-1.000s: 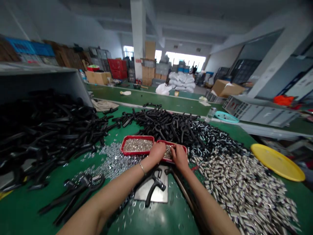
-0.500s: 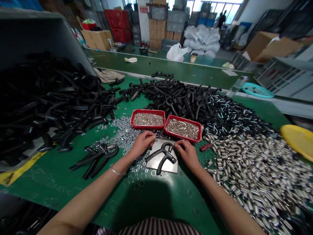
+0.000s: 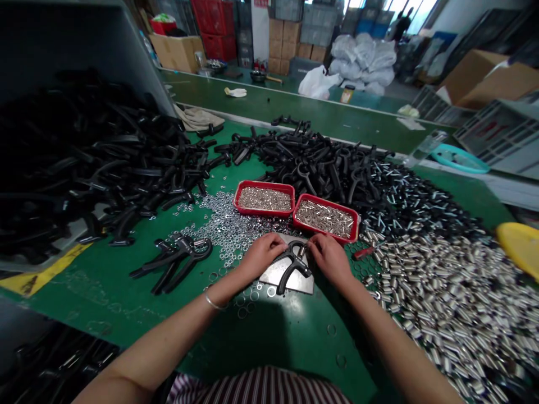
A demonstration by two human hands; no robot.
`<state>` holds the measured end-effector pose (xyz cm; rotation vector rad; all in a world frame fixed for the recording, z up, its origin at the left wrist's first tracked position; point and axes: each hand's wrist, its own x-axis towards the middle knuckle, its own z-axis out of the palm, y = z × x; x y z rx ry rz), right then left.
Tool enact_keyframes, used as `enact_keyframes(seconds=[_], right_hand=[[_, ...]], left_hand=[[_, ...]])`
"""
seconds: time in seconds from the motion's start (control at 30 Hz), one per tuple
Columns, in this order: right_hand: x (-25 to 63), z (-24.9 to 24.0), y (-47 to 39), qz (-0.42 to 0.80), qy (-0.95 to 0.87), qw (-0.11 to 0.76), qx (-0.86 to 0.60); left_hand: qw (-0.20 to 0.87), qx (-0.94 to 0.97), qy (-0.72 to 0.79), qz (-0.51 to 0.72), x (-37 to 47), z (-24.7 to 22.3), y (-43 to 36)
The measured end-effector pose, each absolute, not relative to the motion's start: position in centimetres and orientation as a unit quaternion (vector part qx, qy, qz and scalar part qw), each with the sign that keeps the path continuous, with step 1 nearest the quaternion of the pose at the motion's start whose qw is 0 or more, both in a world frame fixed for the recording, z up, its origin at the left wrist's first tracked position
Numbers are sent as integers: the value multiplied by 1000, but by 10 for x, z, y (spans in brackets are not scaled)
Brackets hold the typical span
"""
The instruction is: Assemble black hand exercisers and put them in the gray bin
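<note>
The black grip (image 3: 293,265) lies on a metal plate (image 3: 272,274), between the two hands. The left hand (image 3: 265,252) is at its left side and the right hand (image 3: 330,258) is at its right, close to the small spring (image 3: 302,251) in the grip's round top. Both hands have their fingers curled in, with the tips drawn close together — what they pinch, if anything, is too small to tell. The left hand may be touching the grip, but it is hard to see.

Just past the hands are two red trays: the left tray (image 3: 236,197) and the right tray (image 3: 357,227), both full of tiny shiny bits. Left of the left hand are lots of little rings (image 3: 229,224) and, farther left, some more grips (image 3: 179,261). A red screwdriver (image 3: 362,254) is near the right hand — and a big heap of springs (image 3: 458,297) spreads over the green desk (image 3: 309,331) to its right.
</note>
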<state>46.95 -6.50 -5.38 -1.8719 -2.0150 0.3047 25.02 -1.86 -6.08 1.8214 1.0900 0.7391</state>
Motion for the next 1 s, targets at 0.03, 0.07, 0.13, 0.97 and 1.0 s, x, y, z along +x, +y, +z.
enact_keyframes(seconds=[0.03,0.07,0.13,0.97,1.0], right_hand=[[467,-48,-63,77,-742,140,-651],[464,-44,-60,48,-766,96,-634],[460,-36,-54,5,-801,27,-599],[505,-35,-134,150,-683,269,-662],[503,-32,-132,141,-692,265,-657]], left_hand=[[396,758,430,289,254,-63,-20],[365,779,424,283,258,-65,-20],[319,806,418,272,264,-68,-22],[120,919,334,170,275,-61,-24],[108,929,315,163,277,-62,-24]])
